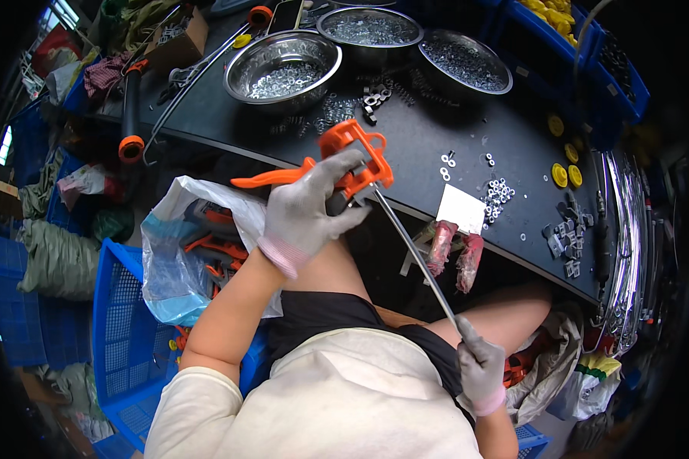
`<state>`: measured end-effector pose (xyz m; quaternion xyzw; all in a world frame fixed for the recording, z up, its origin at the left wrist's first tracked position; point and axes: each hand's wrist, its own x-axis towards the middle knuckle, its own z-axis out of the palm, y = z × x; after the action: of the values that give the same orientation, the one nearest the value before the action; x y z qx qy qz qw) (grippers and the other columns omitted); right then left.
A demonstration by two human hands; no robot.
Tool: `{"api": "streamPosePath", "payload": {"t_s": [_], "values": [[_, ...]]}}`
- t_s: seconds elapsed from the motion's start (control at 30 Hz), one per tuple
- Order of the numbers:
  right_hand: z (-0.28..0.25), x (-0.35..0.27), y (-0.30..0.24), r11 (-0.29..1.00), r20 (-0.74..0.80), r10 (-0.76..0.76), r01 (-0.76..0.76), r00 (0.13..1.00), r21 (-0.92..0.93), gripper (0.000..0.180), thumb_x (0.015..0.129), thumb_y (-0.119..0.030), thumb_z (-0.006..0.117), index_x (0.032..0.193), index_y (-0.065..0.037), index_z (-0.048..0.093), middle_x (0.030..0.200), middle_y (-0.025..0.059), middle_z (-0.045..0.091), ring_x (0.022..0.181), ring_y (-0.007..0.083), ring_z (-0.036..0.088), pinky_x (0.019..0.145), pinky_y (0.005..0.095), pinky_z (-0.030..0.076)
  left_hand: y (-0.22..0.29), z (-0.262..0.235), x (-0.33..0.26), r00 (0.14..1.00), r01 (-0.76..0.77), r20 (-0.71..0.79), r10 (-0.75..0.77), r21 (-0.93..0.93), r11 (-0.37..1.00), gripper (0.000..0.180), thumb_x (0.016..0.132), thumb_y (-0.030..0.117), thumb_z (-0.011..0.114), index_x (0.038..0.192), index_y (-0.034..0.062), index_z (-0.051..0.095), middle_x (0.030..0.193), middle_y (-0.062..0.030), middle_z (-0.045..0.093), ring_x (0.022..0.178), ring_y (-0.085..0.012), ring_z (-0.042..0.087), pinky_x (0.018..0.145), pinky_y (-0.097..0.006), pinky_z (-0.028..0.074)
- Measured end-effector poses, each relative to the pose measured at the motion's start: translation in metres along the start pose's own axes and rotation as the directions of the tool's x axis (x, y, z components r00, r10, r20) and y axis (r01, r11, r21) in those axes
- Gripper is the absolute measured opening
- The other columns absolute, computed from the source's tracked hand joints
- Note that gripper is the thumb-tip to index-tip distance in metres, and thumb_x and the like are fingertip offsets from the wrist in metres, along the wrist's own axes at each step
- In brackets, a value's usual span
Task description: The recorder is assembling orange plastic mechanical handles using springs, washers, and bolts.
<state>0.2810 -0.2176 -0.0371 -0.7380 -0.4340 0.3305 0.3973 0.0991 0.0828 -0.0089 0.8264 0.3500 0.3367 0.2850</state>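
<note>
As the near edge of the black table [425, 134] slants from upper left to lower right before you, bare room lies on its top between the springs [337, 111] and the white card [459, 206]. Your gloved left hand [310, 203] clasps the orange tool body [375, 164] over that edge, its lever [272, 179] pointing left. From there the metal rod [412, 243] slants lengthwise down and right to your gloved right hand [480, 367], clenched round its lower part. The blue crate [115, 306] and plastic bag [162, 264] crowd your left forearm [233, 317]; steel bowls [241, 73] stand farther back; pink-wrapped stubs [441, 245] jut just right of the rod; yellow caps [560, 175] lie farther right.
</note>
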Motion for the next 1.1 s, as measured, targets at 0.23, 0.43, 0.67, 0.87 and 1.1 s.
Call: {"api": "streamPosePath", "payload": {"t_s": [0.23,0.43,0.67,0.87,1.1], "values": [[-0.003,0.012,-0.034,0.757,0.252,0.340,-0.422,0.906,0.498,0.042,0.092,-0.004,0.055,0.134,0.003,0.052,0.067,-0.0032,0.047,0.055,0.0057,0.041,0.049,0.0198,0.033,-0.008,0.013,-0.010,0.998,-0.048,0.025,0.049,-0.028,0.998,0.071,0.067,0.020,0.082,0.131,0.0173,0.053,0.098,-0.0082,0.069,0.070,-0.0162,0.067,0.066,-0.028,0.055],[-0.012,0.020,-0.027,0.917,0.200,0.113,-0.180,0.973,0.357,0.048,0.094,-0.015,0.055,0.139,-0.001,0.047,0.062,-0.0033,0.048,0.050,0.0078,0.042,0.046,0.0217,0.036,0.003,0.014,-0.012,0.988,-0.143,0.044,0.148,-0.097,0.985,0.067,0.068,0.018,0.082,0.129,0.0159,0.055,0.099,-0.0079,0.069,0.067,-0.0154,0.066,0.064,-0.027,0.055],[0.022,0.066,-0.079,0.933,0.039,-0.078,0.059,0.996,0.355,0.042,0.096,-0.028,0.051,0.127,0.001,0.054,0.076,0.0025,0.059,0.074,0.0084,0.052,0.070,0.0233,0.044,0.043,0.021,-0.027,0.945,-0.297,0.108,0.310,-0.120,0.947,0.067,0.069,0.006,0.081,0.129,0.0106,0.055,0.108,-0.0095,0.066,0.061,-0.0119,0.063,0.059,-0.024,0.053],[0.023,0.089,-0.132,0.841,-0.141,-0.088,0.149,0.986,0.520,0.020,0.098,-0.019,0.054,0.099,0.000,0.060,0.070,-0.0045,0.051,0.056,0.0011,0.040,0.050,0.0171,0.033,0.095,-0.026,-0.011,0.859,-0.512,0.057,0.509,0.118,0.851,0.069,0.066,0.020,0.082,0.130,0.0161,0.057,0.117,-0.0112,0.064,0.073,-0.0219,0.069,0.062,-0.029,0.056],[-0.022,0.115,-0.161,0.364,-0.106,-0.429,0.279,0.897,0.889,0.020,0.100,-0.025,0.052,0.103,-0.006,0.058,0.059,-0.0062,0.037,0.042,0.0001,0.024,0.036,0.0180,0.017,0.103,-0.101,0.049,0.177,-0.957,-0.313,0.933,0.165,0.237,0.046,0.083,0.023,0.067,0.121,-0.0015,0.059,0.114,-0.0159,0.063,0.083,-0.0251,0.070,0.076,-0.032,0.056]]}}
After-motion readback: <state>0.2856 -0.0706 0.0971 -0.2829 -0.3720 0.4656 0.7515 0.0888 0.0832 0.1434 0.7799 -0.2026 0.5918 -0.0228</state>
